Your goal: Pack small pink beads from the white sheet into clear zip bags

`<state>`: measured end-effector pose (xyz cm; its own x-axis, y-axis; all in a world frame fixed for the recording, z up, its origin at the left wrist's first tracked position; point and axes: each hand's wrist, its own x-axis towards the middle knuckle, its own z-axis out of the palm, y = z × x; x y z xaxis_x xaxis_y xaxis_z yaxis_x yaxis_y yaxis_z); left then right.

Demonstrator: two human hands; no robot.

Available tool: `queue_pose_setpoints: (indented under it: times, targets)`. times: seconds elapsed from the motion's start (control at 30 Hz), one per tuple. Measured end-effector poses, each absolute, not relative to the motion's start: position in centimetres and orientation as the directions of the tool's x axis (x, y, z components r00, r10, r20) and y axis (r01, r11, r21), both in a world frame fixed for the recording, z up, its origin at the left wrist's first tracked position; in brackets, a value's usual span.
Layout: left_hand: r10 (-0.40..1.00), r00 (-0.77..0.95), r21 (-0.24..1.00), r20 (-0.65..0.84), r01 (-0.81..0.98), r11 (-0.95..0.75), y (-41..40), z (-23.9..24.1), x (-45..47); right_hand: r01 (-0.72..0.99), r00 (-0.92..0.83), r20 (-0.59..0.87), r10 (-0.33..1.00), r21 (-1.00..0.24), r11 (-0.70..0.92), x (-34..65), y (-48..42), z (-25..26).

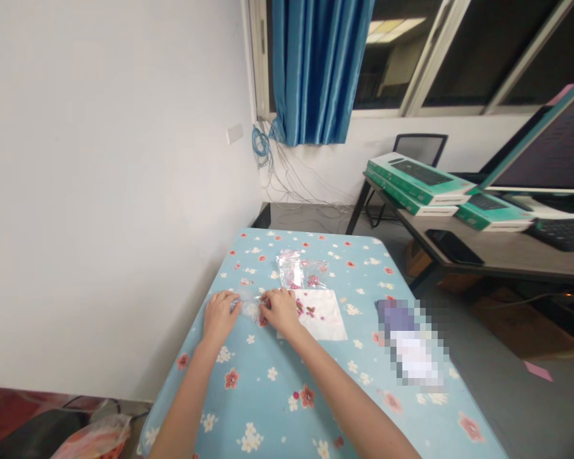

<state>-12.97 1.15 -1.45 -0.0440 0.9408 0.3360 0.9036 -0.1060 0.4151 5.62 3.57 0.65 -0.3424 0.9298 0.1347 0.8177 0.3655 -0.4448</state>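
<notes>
A crinkled clear plastic bag (pixel 249 307) lies on the flowered tablecloth between my hands. My left hand (pixel 220 316) has its fingers curled on the bag's left end. My right hand (pixel 281 312) pinches the right end, its wrist over the left part of a white sheet (pixel 333 322). Small pink and dark red pieces (pixel 310 311) rest on that sheet, too small to name. Just behind the sheet are two clear zip bags, the left bag (pixel 289 262) and the right bag (pixel 318 271), with small pinkish-red pieces in them. My fingertips partly hide the bag I hold.
A pixelated object (pixel 411 344) lies at the table's right side. The wall (pixel 124 191) runs along the left. On the desk (pixel 502 252) to the right are green keyboard boxes (pixel 421 178), a phone (pixel 454 247) and a monitor (pixel 550 140).
</notes>
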Motion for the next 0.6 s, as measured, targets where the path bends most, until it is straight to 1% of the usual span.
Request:
queue_pose_setpoints:
  times: [0.07, 0.13, 0.23, 0.33, 0.43, 0.5, 0.53, 0.57, 0.6]
  targets:
    - [0.939, -0.047, 0.368, 0.34, 0.926, -0.087, 1.0, -1.4, -13.0, 0.814, -0.354, 0.134, 0.925, -0.443, 0.376, 5.6, 3.6, 0.8]
    - [0.939, -0.052, 0.355, 0.34, 0.932, -0.077, 0.9, -1.0, -12.9, 0.794, -0.354, 0.15, 0.923, -0.472, 0.382, 5.9, 3.6, 1.1]
    - [0.928, -0.072, 0.384, 0.365, 0.92, -0.079, 1.0, 0.0, -12.7, 0.749, -0.295, 0.205, 0.933, -0.558, 0.359, 7.5, 4.1, 2.1]
    - [0.898, -0.092, 0.447, 0.43, 0.886, -0.123, 1.4, 1.4, -11.6, 0.742, -0.168, 0.244, 0.955, -0.606, 0.285, 10.5, 5.2, 2.9]
    - [0.883, -0.068, 0.537, 0.465, 0.814, -0.221, 2.3, 2.6, -9.3, 0.79, -0.018, 0.241, 0.97, -0.591, 0.161, 14.4, 6.4, 2.9]
    - [0.894, -0.054, 0.599, 0.445, 0.76, -0.252, 3.1, 3.2, -7.1, 0.814, 0.063, 0.227, 0.972, -0.575, 0.081, 16.9, 7.0, 2.4]
    - [0.912, -0.021, 0.625, 0.409, 0.735, -0.263, 3.5, 3.4, -5.9, 0.827, 0.094, 0.211, 0.973, -0.561, 0.041, 17.9, 7.1, 2.2]
    - [0.926, 0.011, 0.631, 0.377, 0.729, -0.265, 4.0, 3.5, -4.7, 0.843, 0.109, 0.19, 0.976, -0.538, 0.01, 18.8, 7.2, 1.9]
    - [0.933, 0.033, 0.607, 0.358, 0.751, -0.26, 4.5, 3.6, -3.4, 0.855, 0.133, 0.175, 0.976, -0.517, -0.024, 19.5, 7.3, 1.6]
